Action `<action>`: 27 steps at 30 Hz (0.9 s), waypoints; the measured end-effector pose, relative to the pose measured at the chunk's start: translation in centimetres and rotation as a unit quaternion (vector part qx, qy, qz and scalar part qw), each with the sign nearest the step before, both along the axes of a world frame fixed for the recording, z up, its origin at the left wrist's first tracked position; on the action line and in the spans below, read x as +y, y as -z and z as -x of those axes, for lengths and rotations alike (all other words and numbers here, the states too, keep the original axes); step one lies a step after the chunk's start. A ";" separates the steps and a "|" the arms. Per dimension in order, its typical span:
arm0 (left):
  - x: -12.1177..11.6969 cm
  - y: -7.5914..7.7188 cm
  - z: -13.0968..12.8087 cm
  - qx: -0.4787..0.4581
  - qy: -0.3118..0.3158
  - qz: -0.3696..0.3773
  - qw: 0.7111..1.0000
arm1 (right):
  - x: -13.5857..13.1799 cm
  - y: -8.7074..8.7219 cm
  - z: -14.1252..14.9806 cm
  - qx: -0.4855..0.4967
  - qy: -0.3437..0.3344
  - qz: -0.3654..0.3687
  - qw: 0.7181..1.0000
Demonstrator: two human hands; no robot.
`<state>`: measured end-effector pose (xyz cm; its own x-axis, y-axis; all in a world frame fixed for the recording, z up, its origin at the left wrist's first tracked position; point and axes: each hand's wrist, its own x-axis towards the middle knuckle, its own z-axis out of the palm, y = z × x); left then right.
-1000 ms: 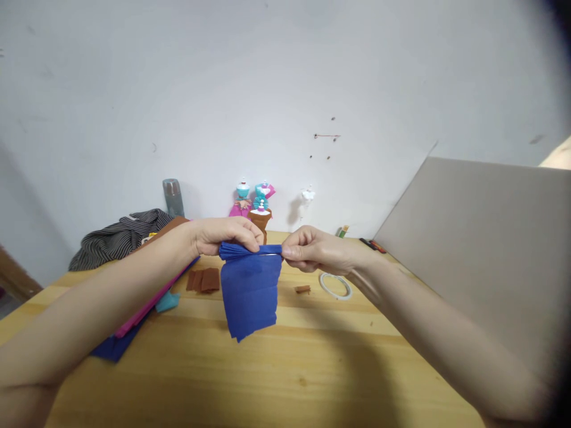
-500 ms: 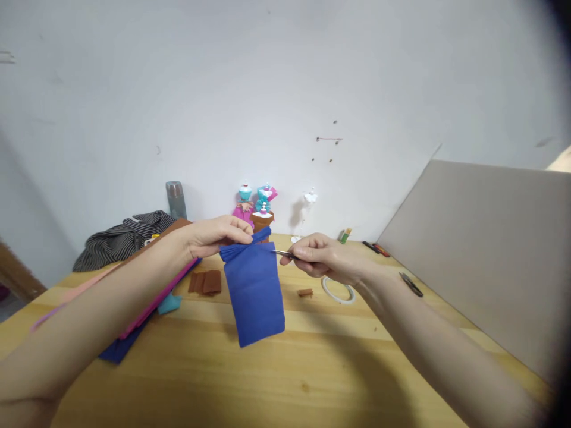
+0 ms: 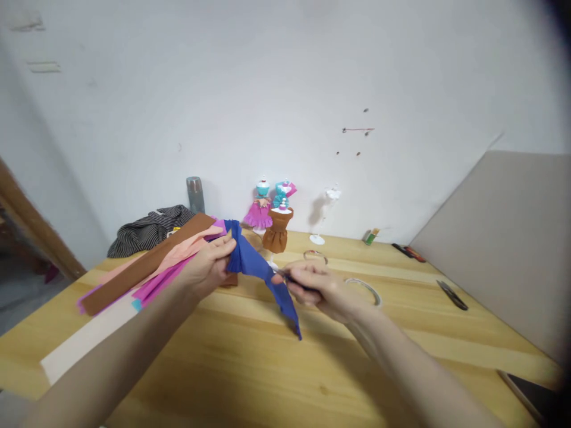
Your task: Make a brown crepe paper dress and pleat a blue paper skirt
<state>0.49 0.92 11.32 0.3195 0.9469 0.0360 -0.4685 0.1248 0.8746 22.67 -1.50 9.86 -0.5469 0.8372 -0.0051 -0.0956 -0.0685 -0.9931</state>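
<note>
My left hand is closed on a piece of blue crepe paper, gathered at its upper end. From the fingers the paper slopes down to the right, twisted nearly edge-on to me, and ends in a narrow tip above the table. In my right hand is a slim dark tool with a pointed metal end; its exact kind is hidden by the fingers and blur. The tool's end is at the paper's right side, but I cannot tell whether it touches.
Dressed miniature mannequins and a bare white stand are along the wall. Crepe paper strips, striped cloth and a bottle lie or stand left. At right are a white ring, a black-handled cutter and a dark flat device.
The blue paper has turned from a flat, hanging sheet to nearly edge-on. My left hand is lower, and the tool remains in my right hand. The view has swung left.
</note>
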 end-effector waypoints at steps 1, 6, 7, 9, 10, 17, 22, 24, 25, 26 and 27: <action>-0.4 0.5 0.1 -0.014 -0.019 0.013 1.000 | -0.4 0.5 0.6 0.002 -0.023 0.009 1.000; -1.9 3.2 0.4 -0.095 -0.084 0.107 0.986 | -1.5 2.3 2.9 -0.027 -0.042 0.002 0.999; -2.3 3.6 0.4 -0.119 -0.101 0.124 0.980 | -1.4 2.5 3.1 -0.034 -0.032 -0.002 0.999; -2.9 4.4 0.2 -0.159 -0.130 0.157 0.966 | -1.2 2.8 3.4 -0.043 -0.010 -0.002 0.999; -3.2 4.7 0.1 -0.173 -0.139 0.171 0.960 | -1.0 2.9 3.5 -0.046 0.000 0.000 0.999; -4.2 5.5 -1.0 -0.239 -0.156 0.227 0.931 | 0.1 4.4 3.8 -0.043 0.040 0.009 0.998; -4.2 5.6 -2.3 -0.266 -0.148 0.234 0.923 | -0.2 4.9 3.1 0.002 0.119 -0.016 0.993; -4.3 5.5 -3.0 -0.280 -0.153 0.240 0.917 | -0.9 4.8 2.5 0.018 0.162 -0.044 0.986; -4.4 5.4 -3.3 -0.286 -0.156 0.246 0.913 | -1.4 4.6 2.2 0.017 0.173 -0.060 0.983; -4.5 5.3 -3.7 -0.291 -0.154 0.252 0.910 | -1.9 4.5 2.0 0.009 0.177 -0.077 0.981; -4.6 5.2 -4.0 -0.295 -0.149 0.258 0.908 | -2.3 4.3 1.8 -0.008 0.171 -0.095 0.981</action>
<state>4.50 -3.65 6.17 0.1156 0.9276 -0.3552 -0.9165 0.2375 0.3218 20.87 -3.83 5.58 -0.2349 0.9585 0.1615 -0.0646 0.1504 -0.9865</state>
